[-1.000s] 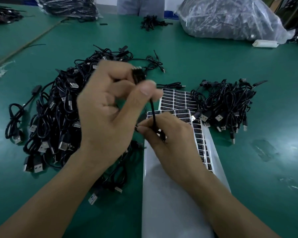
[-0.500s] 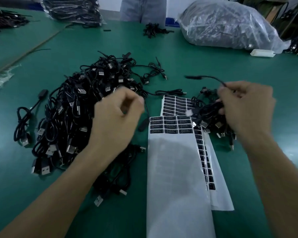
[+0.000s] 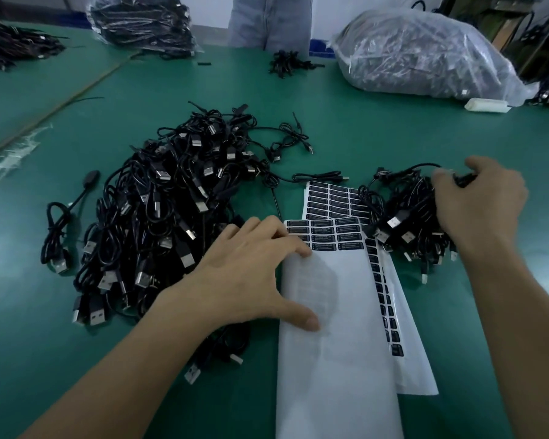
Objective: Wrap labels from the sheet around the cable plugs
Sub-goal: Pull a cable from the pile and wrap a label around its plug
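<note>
Right grip point(image 3: 479, 201) clutches a cable point(image 3: 408, 169); left grip point(image 3: 248, 264) lies released on label sheet point(image 3: 339, 327); plastic bag point(image 3: 507, 83) holds cables point(image 3: 419, 55).

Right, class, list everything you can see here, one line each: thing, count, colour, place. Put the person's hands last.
label sheets: two, white with black labels, overlapping, centre front
large cable pile: one, black, left of the label sheets
small cable pile: one, black, right of the label sheets
clear bags: two, holding dark cables, far edge
block: one, white, far right
table: one, green, under everything
left hand: one, fingers flat on the label sheets
right hand: one, gripping a cable over the small pile
</note>
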Motion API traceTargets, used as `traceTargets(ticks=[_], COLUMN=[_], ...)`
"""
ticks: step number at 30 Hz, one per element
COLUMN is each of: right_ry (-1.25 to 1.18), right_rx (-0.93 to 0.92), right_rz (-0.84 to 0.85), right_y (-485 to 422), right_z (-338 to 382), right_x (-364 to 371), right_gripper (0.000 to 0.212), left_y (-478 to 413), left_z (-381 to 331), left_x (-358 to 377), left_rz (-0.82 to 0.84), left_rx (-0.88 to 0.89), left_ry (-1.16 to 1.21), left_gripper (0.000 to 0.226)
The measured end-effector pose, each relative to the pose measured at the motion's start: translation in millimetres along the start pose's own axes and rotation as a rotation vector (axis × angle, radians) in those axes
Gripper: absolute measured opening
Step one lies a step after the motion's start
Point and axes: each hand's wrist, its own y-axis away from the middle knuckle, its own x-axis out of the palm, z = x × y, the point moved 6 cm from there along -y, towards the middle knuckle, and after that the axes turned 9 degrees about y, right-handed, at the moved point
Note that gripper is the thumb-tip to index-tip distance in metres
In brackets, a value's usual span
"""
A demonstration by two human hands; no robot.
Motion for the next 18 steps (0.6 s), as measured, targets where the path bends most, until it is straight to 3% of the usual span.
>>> traceTargets(ticks=[8, 13, 17, 18], right_ry=[-0.096, -0.146, -0.006, 0.028], right_rx=[0.011, 0.043, 0.068, 0.05], right_rz=[-0.045, -0.122, -0.041, -0.059], right_y=[5.4, -0.6, 6.4, 11.9], right_z=[0.9, -4.4, -4.5, -2.6], right_x=[-4.0, -12.2, -11.0, -14.0], right_gripper=[0.001, 0.027, 0.054, 0.055], left_y=[-4.2, -4.8, -3.0, -1.5], left_z=[5.1, 2.9, 4.9, 6.6], left_x=[0.1, -1.5, -20.2, -25.4], left_rz=[-0.05, -0.06, -0.352, -0.434], left_rx=[0.023, 0.051, -0.013, -0.048], left_ry=[0.019, 0.03, -0.015, -0.043], left_gripper=[0.093, 0.077, 0.034, 0.033])
